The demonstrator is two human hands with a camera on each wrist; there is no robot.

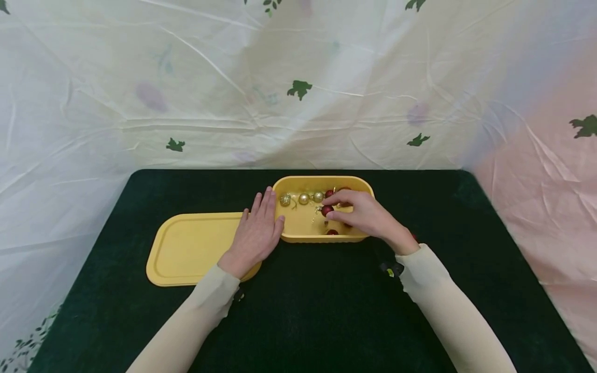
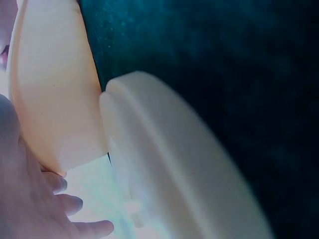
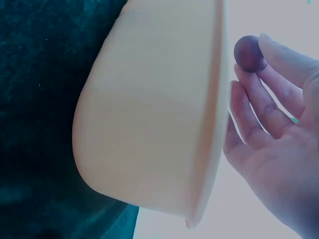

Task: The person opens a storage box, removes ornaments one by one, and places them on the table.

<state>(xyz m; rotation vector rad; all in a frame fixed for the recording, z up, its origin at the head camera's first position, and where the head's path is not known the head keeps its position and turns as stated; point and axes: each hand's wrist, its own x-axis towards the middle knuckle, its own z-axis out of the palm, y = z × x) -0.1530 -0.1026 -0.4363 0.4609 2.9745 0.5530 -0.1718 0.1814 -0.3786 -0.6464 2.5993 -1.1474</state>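
Note:
A yellow rectangular box [image 1: 298, 239] with rounded corners holds several small gold bauble ornaments [image 1: 304, 199] and dark red ones [image 1: 332, 232]. Above the box, my right hand [image 1: 361, 212] pinches a dark red bauble [image 1: 327, 211] between thumb and fingertips; the right wrist view shows the same bauble [image 3: 250, 54] beyond the box wall [image 3: 149, 109]. My left hand [image 1: 256, 228] lies with straight fingers against the box's left end, also seen beside the box [image 2: 57, 89] in the left wrist view. Part of the box's right side is hidden behind my right hand.
A flat yellow lid [image 1: 196, 248] lies left of the box, partly under my left forearm. Both rest on a dark green cloth-covered table [image 1: 308, 311]. A pale curtain [image 1: 298, 129] with leaf prints hangs behind the table. Something small and red [image 1: 414, 237] shows beside my right wrist.

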